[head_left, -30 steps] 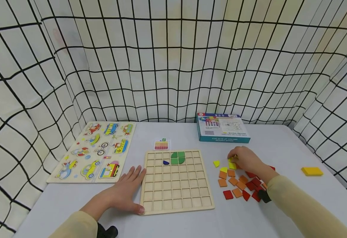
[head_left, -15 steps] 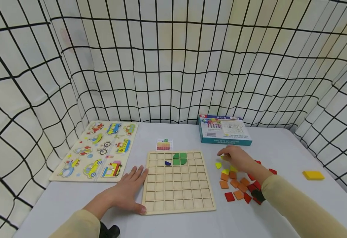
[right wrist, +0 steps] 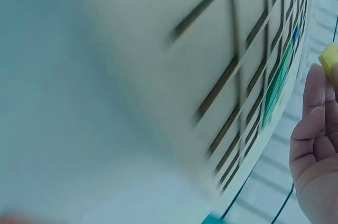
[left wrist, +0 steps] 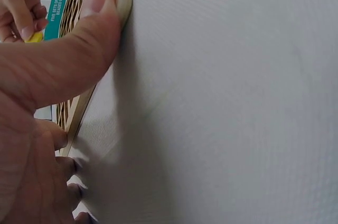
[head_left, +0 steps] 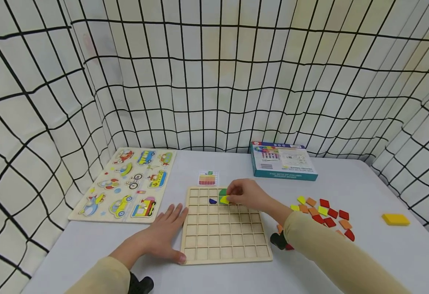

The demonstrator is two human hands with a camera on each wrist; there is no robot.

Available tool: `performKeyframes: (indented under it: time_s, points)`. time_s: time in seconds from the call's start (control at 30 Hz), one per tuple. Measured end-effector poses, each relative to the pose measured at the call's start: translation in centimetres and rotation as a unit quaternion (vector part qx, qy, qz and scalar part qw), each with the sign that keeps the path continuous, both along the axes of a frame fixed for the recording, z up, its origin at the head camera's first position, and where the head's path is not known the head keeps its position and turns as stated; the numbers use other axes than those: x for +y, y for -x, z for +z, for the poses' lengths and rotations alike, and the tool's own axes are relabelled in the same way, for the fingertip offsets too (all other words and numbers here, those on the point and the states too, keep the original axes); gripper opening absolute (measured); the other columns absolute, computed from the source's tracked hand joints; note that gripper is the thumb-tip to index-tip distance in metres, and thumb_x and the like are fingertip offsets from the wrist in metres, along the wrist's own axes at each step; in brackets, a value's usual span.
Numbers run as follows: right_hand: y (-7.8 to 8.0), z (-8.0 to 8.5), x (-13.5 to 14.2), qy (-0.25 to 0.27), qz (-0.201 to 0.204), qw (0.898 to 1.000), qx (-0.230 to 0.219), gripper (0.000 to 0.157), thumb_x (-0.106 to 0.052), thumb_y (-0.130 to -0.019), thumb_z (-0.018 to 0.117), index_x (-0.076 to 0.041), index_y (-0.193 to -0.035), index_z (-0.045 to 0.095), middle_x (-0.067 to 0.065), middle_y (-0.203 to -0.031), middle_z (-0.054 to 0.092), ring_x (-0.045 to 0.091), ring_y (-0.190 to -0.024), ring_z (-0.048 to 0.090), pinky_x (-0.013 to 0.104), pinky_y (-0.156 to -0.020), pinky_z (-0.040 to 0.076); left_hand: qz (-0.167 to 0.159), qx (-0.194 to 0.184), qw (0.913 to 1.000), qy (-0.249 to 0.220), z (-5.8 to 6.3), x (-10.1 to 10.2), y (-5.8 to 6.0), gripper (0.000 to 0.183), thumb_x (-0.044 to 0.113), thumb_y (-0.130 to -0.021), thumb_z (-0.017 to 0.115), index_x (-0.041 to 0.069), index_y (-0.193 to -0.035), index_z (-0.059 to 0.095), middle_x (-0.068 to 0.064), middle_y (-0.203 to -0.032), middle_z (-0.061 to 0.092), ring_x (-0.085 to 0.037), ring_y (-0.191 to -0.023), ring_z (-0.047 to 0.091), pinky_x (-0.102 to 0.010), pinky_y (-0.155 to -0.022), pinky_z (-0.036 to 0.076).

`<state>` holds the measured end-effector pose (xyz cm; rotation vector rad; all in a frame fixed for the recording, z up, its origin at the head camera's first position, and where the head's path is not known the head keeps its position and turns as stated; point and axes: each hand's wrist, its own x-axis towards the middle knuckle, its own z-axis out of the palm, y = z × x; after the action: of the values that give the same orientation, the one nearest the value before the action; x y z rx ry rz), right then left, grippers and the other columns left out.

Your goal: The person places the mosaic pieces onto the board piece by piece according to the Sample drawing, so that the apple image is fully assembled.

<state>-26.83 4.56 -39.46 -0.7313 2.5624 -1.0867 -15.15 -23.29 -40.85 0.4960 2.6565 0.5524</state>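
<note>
A wooden grid board (head_left: 229,241) lies flat on the table, with green tiles (head_left: 222,191) and a small dark blue piece (head_left: 212,201) in its upper part. My left hand (head_left: 159,237) rests at the board's left side, fingers spread, with the thumb (left wrist: 97,7) on the near left corner. Between thumb and fingertips my right hand (head_left: 251,195) pinches a yellow tile (right wrist: 328,57). It holds this tile over the green ones, partly covering them in the head view.
Loose red, orange and yellow tiles (head_left: 330,222) lie right of the board, some hidden by the right sleeve. Behind are a small pattern card (head_left: 208,178) and a teal box (head_left: 284,161). A vehicle puzzle board (head_left: 126,183) lies left, a yellow block (head_left: 395,219) far right. Black netting surrounds the table.
My right hand has gone left from the loose tiles to the board, bringing a yellow tile with it. The left hand stays at the board's edge. The head view has shifted slightly.
</note>
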Motion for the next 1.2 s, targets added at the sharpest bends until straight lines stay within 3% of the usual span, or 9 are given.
performKeyframes:
  time_s: [0.2, 0.47, 0.73, 1.0, 1.2]
  points:
    - [-0.4, -0.2, -4.3, -0.027, 0.012, 1.0, 0.009, 0.005, -0.013, -0.093, 0.075, -0.01, -0.092, 0.072, 0.0, -0.082, 0.072, 0.01, -0.069, 0.061, 0.021, -0.066, 0.051, 0.001, -0.002, 1.0, 0.002, 0.3, 0.0, 0.0, 0.125, 0.052, -0.073, 0.088, -0.003, -0.161, 0.018, -0.026, -0.17, 0.008, -0.049, -0.157, 0.001, -0.07, -0.124, 0.009]
    - [-0.9, -0.6, -8.3, -0.054, 0.062, 0.995, 0.052, 0.006, -0.01, -0.091, 0.076, -0.01, -0.087, 0.073, -0.001, -0.082, 0.072, 0.005, -0.072, 0.059, 0.018, -0.069, 0.051, -0.003, -0.002, 1.0, 0.007, 0.1, 0.0, 0.0, 0.124, 0.051, -0.074, 0.088, -0.002, -0.161, 0.018, -0.026, -0.171, 0.008, -0.049, -0.158, 0.002, -0.071, -0.124, 0.01]
    - [-0.8, -1.0, -9.7, -0.078, 0.066, 0.994, 0.051, 0.009, -0.01, -0.092, 0.077, -0.01, -0.083, 0.073, -0.003, -0.077, 0.068, 0.007, -0.069, 0.054, 0.018, -0.065, 0.047, -0.003, 0.002, 0.9999, 0.01, -0.1, 0.0, 0.0, 0.125, 0.052, -0.072, 0.088, -0.002, -0.161, 0.019, -0.025, -0.171, 0.01, -0.048, -0.158, 0.003, -0.071, -0.124, 0.01]
    - [-0.9, -0.7, -10.2, -0.148, 0.08, 0.982, 0.091, 0.008, -0.014, -0.093, 0.076, -0.012, -0.085, 0.076, -0.005, -0.078, 0.069, 0.005, -0.07, 0.054, 0.019, -0.068, 0.048, -0.003, 0.002, 0.9999, 0.01, -0.1, 0.0, 0.0, 0.126, 0.053, -0.072, 0.088, -0.002, -0.161, 0.018, -0.025, -0.171, 0.009, -0.048, -0.158, 0.002, -0.07, -0.124, 0.01]
    - [-1.1, -0.4, -10.4, -0.171, 0.083, 0.976, 0.102, 0.012, -0.014, -0.093, 0.077, -0.013, -0.08, 0.076, -0.006, -0.075, 0.069, 0.006, -0.067, 0.053, 0.019, -0.066, 0.048, -0.003, 0.004, 0.9999, 0.01, 0.0, 0.0, 0.0, 0.126, 0.053, -0.072, 0.088, -0.002, -0.161, 0.019, -0.025, -0.171, 0.009, -0.048, -0.158, 0.003, -0.071, -0.124, 0.011]
